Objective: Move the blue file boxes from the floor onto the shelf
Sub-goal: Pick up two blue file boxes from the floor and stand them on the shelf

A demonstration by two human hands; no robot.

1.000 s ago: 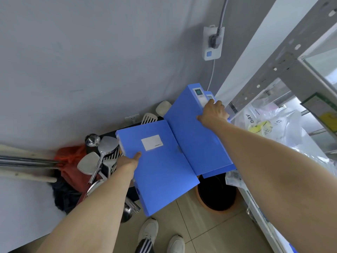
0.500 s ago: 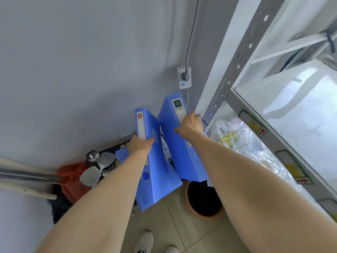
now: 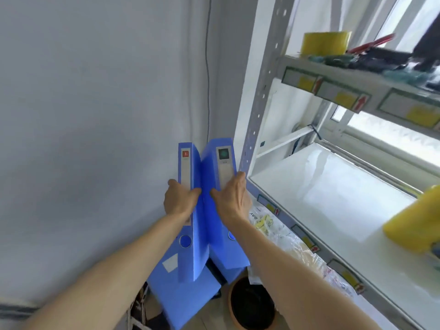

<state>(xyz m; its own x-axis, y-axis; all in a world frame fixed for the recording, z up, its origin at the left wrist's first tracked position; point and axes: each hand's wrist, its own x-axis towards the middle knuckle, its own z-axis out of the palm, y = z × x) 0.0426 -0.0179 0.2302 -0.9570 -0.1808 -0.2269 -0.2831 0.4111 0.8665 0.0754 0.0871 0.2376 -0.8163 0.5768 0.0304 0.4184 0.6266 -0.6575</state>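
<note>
head view: at frame centre the left hand point(image 3: 179, 198) has its fingers clamped on one upright blue file box point(image 3: 189, 210), the right hand point(image 3: 232, 198) on another point(image 3: 217, 210). carried right, the right box may clip the shelf post point(image 3: 259, 103); the shelf board point(image 3: 333, 198) is glossy.

Corner of a grey-walled room, with metal racking against a bright window.

A plain grey wall point(image 3: 95, 115) fills the nine o'clock side, a thin cable point(image 3: 207, 67) running down it near the corner. At three o'clock stands a grey perforated upright point(image 3: 258, 103) carrying white boards; daylight from the window point(image 3: 392, 136) behind glares off the middle board point(image 3: 333, 198). Pale floor tiles point(image 3: 214, 315) show at six o'clock.
</note>
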